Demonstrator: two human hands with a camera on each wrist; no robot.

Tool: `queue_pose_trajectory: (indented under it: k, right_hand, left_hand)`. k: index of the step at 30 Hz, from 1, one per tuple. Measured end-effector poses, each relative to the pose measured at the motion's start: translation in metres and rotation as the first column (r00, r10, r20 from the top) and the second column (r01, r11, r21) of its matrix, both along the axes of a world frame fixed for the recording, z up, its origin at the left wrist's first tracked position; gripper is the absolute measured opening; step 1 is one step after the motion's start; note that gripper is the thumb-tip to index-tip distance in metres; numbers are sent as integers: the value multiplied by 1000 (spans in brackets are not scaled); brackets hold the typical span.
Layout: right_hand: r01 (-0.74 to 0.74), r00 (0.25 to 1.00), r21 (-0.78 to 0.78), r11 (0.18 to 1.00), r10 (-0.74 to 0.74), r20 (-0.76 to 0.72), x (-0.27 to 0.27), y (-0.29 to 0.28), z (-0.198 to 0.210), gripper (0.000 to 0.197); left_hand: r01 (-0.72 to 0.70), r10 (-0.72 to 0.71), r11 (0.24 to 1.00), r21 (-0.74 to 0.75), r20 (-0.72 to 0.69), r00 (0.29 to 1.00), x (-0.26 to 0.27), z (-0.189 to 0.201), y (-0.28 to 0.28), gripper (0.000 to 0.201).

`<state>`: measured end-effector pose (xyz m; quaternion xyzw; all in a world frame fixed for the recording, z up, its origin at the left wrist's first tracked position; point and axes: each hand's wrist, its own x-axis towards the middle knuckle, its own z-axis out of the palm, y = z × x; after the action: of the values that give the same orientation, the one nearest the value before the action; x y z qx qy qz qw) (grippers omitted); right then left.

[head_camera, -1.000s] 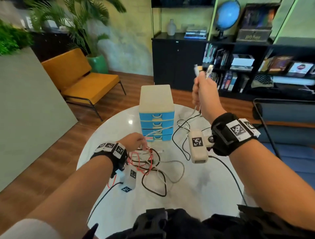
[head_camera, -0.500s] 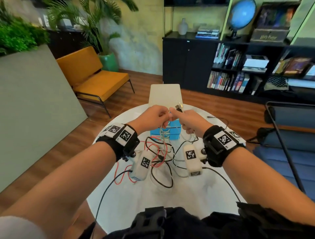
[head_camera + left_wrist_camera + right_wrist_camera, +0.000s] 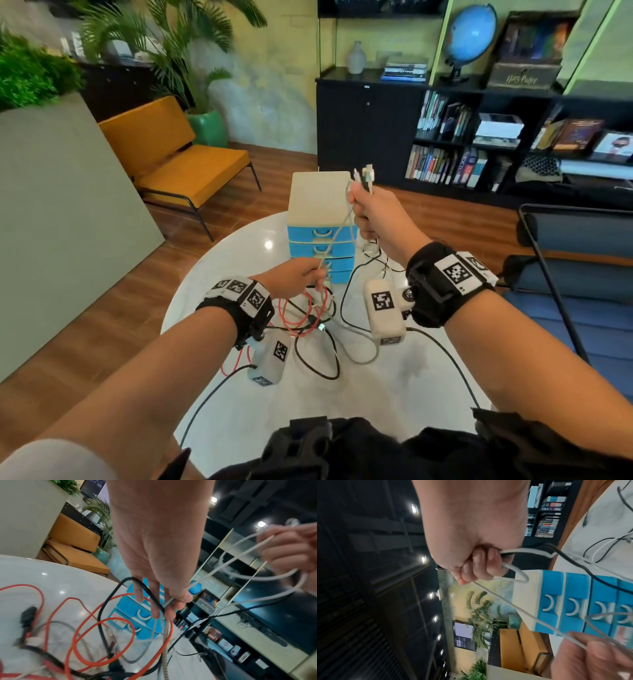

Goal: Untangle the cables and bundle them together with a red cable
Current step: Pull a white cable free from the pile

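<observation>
Right hand (image 3: 376, 219) raised at 12 o'clock, fist clamped on white cable (image 3: 337, 236) ends. Left hand (image 3: 294, 277) lower at 7 o'clock, fingertips pinching same cable above red cable (image 3: 301, 318) tangle.

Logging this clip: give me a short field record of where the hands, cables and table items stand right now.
right hand: raised in front of the drawer unit, grip closed on several gathered cable ends
left hand: lower, near the table, pinching the white cable
white cable: runs taut between the two hands
red cable: lying looped on the table, tangled with black cables, not held
drawer unit: upright on the table, blue drawers shut
table: round, white
bundling: not yet done
</observation>
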<state>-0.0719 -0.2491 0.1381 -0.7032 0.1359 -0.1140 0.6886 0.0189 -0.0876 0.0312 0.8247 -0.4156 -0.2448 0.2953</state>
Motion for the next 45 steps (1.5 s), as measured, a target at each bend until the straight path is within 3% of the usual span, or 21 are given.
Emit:
queue_pose_trajectory:
  k: [6,14,19,21,24,28,31,35,40,45]
  right_hand:
    - [92,987,33,995,-96,126,-5,-9,8,28]
    - [216,895,212,953,-280,347,-7,-27,28,29]
    - [299,844,242,923,-374,384,-8,-37,33,31]
    - [340,848,128,932,-362,387,-6,-38,31,32]
    - [355,917,-236,905,-289,274,0,-38,24,34]
    - [39,990,-569,821,-110,-91,1,-24,-5,36]
    - [-107,980,-636,764,-29,-199,1,-8,-27,37]
    - [-129,983,-719,683,-8,-184,13,2,-46,38]
    - [-124,990,-765,633,33,-134,14,1,-52,22]
    - [-78,995,-766,638,4,-98,10,3,-57,22]
  left_hand:
    - [9,-9,999,-43,-13,1000,0,-14,-6,26]
    - [44,-53,985,167,49,997,1,-22,2,25]
    - [37,-46,972,232,32,998,8,-23,17,27]
    - [25,-37,976,215,51,998,11,-19,17,27]
    - [-18,12,996,88,68,998,13,-6,9,27]
    - [-86,87,991,-105,0,996,12,19,-11,30]
    - [-116,128,969,-218,40,991,9,36,-22,25]
    - [-22,64,977,-211,194,979,6,48,-28,19]
    - [-21,56,977,-212,161,985,7,40,-23,31]
    - [3,13,988,-157,99,995,3,34,-22,29]
